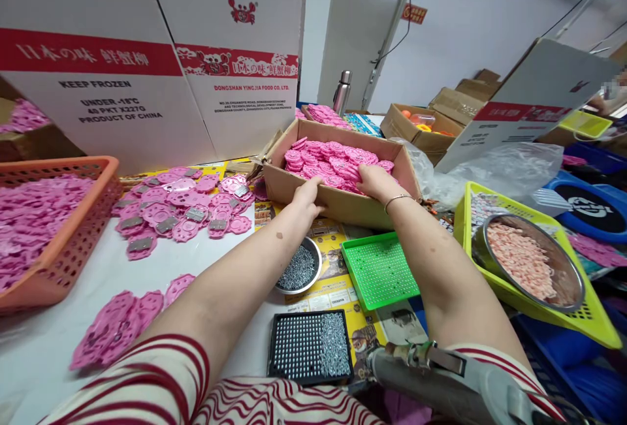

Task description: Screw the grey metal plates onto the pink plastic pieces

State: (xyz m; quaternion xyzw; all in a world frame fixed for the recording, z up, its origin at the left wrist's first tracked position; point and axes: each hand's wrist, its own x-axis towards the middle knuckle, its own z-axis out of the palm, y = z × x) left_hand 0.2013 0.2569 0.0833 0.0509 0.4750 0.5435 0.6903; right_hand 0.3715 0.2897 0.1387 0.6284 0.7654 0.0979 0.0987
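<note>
We read the white board (235,134) easily: "KEEP FROZEN", "UNDER -18°C", "40 PKT X227G", "PRODUCT OF CHINA" and, beside these, "DONGSHAN YINGJIA FOOD CO. LTD." above a small address ending in "PROVINCE". Its red band carries 日本の味 鮮蟹柳 twice, with red crabs drawn on the right-hand panel. A matching slanted board (553,72) stands at the right, its small print beyond us, as are the characters on the red sign (414,14). "WARNING" shows on the yellow sheet (330,262) spread over the table.

Our left hand (307,195) touches the near rim of the carton (345,206); its fingers are partly hidden, so we cannot tell whether they grip the cardboard. Our right hand (379,183) reaches over that rim, fingers bent against the pink pieces (323,158) heaped inside the carton; we cannot tell whether they hold any.

Our left forearm hides part of the metal bowl (318,265), and our right covers one edge of the green tray (382,275). The black tray (294,346) is in plain view, half covered with small metal bits. The orange basket (73,249) is cut off at the left, the grey tool (441,379) below.
</note>
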